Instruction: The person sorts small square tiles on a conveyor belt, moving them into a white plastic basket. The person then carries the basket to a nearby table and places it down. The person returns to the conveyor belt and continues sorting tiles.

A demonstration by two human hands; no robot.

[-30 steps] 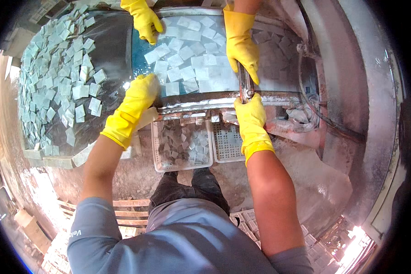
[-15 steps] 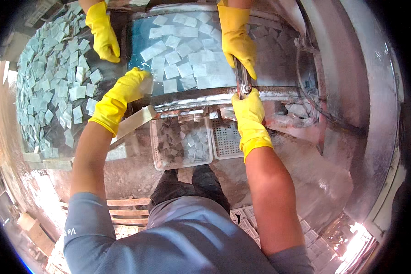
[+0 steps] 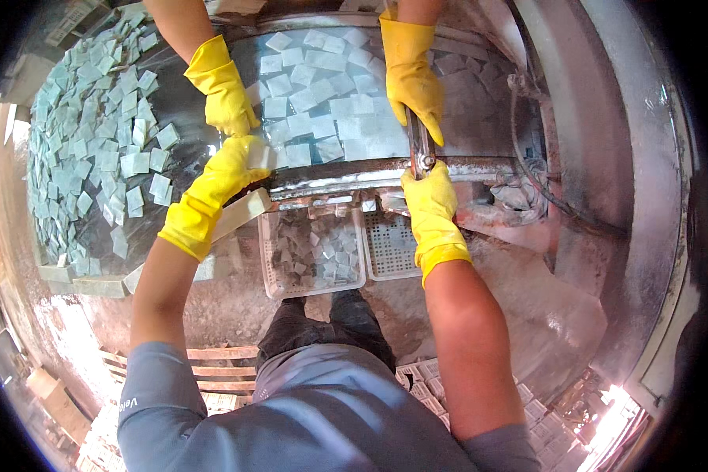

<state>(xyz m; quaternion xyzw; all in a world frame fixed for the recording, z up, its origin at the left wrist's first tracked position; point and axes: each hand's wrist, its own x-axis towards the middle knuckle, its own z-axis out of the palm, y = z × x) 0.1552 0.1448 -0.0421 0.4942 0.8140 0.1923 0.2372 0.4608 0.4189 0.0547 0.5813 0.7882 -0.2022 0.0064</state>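
Carefully is how I would take this sorting. My left hand lies at the near rim of the wet table, fingers curled on a pale tile, and my right hand is clamped round the near end of a metal bar that lies across the rim. I judge it best to draw tiles toward the rim a few at a time, so that they drop into the white basket below rather than past it.

Four yellow gloves show: my two, and two of a co-worker opposite, one hand beside my left, the other holding the bar's far end. Two baskets hang below (the second one looks nearly bare). Loose tiles are too many to count.
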